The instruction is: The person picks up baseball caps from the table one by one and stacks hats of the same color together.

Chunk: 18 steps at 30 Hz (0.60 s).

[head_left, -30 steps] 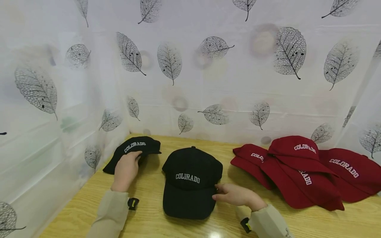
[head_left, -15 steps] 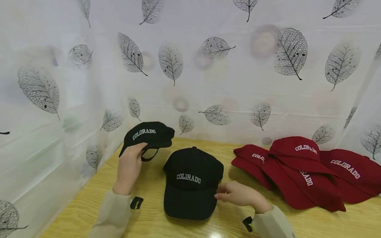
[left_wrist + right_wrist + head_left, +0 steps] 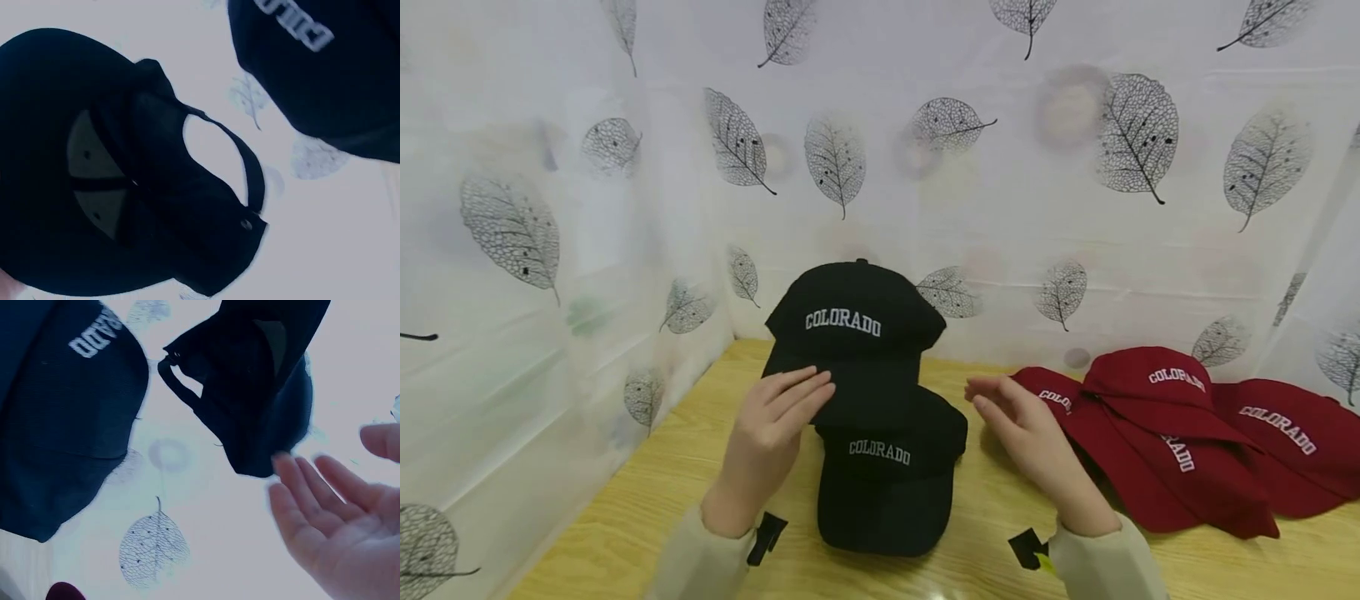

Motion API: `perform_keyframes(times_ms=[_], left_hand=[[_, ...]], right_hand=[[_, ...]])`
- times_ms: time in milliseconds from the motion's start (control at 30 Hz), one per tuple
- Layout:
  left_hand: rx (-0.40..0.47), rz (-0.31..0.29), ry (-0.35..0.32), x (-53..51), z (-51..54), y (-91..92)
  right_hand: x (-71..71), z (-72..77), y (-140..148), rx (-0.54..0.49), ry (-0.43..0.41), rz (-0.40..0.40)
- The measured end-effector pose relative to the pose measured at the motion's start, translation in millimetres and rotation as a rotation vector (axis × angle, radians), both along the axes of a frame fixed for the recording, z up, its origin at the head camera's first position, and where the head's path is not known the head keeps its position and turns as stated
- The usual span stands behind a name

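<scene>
A black baseball cap with white COLORADO lettering is held in the air by my left hand; the fingers lie over its brim and the thumb is hidden. Its inside and rear strap show in the left wrist view. Below and partly behind it in the head view, a second black COLORADO cap rests on the table, brim toward me. My right hand hovers right of both caps, fingers loosely extended and holding nothing. In the right wrist view, its fingertips appear close to the lifted cap; contact is unclear.
Several dark red COLORADO caps overlap in a pile on the right of the wooden table. A pale curtain with leaf prints hangs behind and along the left side.
My left hand has lifted the black cap from the table's left side, bringing it rightward and turning its front toward me. My right hand has left the lower cap's side and risen.
</scene>
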<state>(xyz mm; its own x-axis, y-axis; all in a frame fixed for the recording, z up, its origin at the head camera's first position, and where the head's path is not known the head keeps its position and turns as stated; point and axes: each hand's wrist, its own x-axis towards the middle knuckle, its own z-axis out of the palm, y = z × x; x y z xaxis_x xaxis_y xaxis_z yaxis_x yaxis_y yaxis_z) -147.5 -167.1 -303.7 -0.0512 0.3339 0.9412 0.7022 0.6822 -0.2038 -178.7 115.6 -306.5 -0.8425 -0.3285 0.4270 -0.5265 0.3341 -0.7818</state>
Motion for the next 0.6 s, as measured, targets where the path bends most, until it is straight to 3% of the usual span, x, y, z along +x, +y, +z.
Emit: perform_keyframes(times_ms=[100, 233, 467, 600], left_hand=[[-0.067, -0.066, 0.06, 6.3, 4.2, 8.6], [-0.181, -0.135, 0.119, 13.8, 7.6, 17.7], [-0.318, -0.181, 0.184, 18.6, 6.7, 29.7], [-0.352, -0.167, 0.207, 17.6, 3.7, 32.3]], right_hand=[[-0.4, 4.5, 6, -0.156, 0.016, -0.054], [0.5, 9.5, 15, -0.303, 0.009, -0.064], [0.6, 12.1, 28, -0.283, -0.003, -0.023], [-1.5, 11.4, 35, -0.264, -0.031, 0.073]])
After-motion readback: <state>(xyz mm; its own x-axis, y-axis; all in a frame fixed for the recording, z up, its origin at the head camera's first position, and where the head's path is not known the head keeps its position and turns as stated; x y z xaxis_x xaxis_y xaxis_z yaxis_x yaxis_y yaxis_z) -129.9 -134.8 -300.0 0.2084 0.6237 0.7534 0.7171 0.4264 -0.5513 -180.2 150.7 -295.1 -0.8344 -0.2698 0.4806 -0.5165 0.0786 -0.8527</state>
